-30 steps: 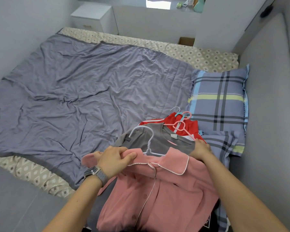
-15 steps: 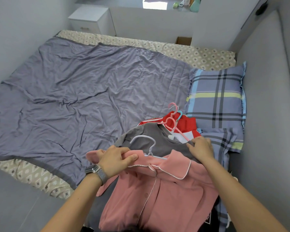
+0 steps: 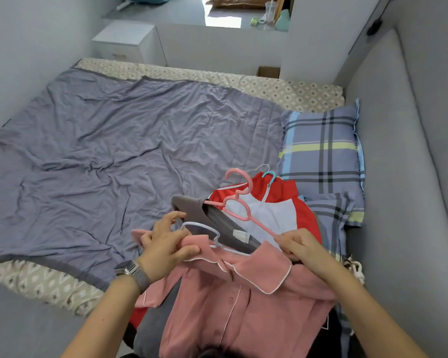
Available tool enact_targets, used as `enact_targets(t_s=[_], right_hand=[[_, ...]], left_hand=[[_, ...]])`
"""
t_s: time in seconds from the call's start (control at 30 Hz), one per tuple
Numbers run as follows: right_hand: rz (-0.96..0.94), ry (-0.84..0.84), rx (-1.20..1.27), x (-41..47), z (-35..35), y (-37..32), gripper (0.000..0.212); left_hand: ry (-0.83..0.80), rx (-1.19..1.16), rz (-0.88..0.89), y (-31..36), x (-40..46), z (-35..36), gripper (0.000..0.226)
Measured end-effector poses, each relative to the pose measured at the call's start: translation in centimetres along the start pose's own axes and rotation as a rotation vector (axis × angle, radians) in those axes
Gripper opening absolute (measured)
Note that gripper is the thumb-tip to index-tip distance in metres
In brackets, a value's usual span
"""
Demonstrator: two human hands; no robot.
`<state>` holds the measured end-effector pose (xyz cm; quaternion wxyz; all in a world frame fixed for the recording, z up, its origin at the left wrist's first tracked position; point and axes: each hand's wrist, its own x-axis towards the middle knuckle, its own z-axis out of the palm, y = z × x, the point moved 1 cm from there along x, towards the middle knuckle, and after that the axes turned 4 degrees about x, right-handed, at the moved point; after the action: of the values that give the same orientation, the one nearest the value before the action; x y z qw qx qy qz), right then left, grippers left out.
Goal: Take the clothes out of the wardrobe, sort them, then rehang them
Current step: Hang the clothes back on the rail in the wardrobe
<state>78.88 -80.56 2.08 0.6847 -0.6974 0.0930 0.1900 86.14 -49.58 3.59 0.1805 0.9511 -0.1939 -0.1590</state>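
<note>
Nearest, the pink pyjama shirt point(image 3: 233, 306) drapes over the bed's near edge. The left hand point(image 3: 166, 246) grips its collar and white hanger point(image 3: 212, 236); the right hand point(image 3: 300, 245) pinches the pink hanger point(image 3: 239, 206) carrying the grey garment point(image 3: 217, 223). Behind lies the red-and-white jacket point(image 3: 290, 202), its small tag unreadable. Beyond, the grey quilt point(image 3: 114, 151) spreads wide toward the plaid pillow point(image 3: 321, 148).

Stacked clothes on hangers, mostly covering one another

The pink piped-collar pyjama shirt point(image 3: 233, 313) runs off the bottom edge and hides most of the grey garment point(image 3: 217, 223); the red-and-white jacket point(image 3: 277, 202) shows only its top, and the white wire hanger point(image 3: 212, 235) vanishes inside the pink collar.
</note>
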Motion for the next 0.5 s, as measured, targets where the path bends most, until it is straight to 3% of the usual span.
enact_targets(t_s=[0.3, 0.4, 0.5], right_hand=[[-0.077, -0.106, -0.238, -5.0, 8.9, -6.2, 0.071], [-0.078, -0.149, -0.296, -6.5, 13.3, -7.5, 0.068], [-0.107, -0.19, -0.326, -7.6, 18.2, -8.9, 0.07]], left_hand=[[0.214, -0.16, 0.17, -4.2, -5.4, -6.0, 0.052], [0.202, -0.185, 0.155, -6.8, -9.3, -8.1, 0.045], [0.259, -0.183, 0.202, -9.2, -14.4, -10.4, 0.052]])
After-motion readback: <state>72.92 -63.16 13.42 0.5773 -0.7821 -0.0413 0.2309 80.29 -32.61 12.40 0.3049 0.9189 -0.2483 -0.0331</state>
